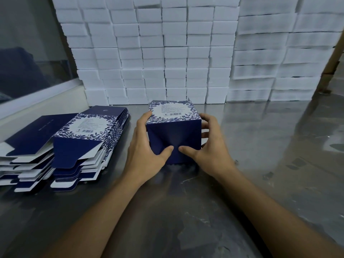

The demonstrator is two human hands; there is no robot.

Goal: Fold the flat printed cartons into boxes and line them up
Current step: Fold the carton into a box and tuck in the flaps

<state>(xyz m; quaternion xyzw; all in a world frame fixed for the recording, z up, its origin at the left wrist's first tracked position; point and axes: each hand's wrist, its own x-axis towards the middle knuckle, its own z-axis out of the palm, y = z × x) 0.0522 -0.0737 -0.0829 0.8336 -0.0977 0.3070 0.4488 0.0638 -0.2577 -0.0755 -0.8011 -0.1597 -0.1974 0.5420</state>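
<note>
A folded dark-blue box (175,131) with a floral white panel and barcode on top stands on the steel table (260,146) in the middle. My left hand (147,144) grips its left side, thumb pressed on the near blue face. My right hand (208,146) holds the right side, its thumb also on the near face. To the left lies a stack of flat printed cartons (74,138), blue with the same floral print, fanned out and untouched.
A wall of stacked white foam blocks (167,53) rises right behind the box along the table's back. A glass pane with a white sill (37,101) runs along the left. Bare reflective steel extends to the right and toward me.
</note>
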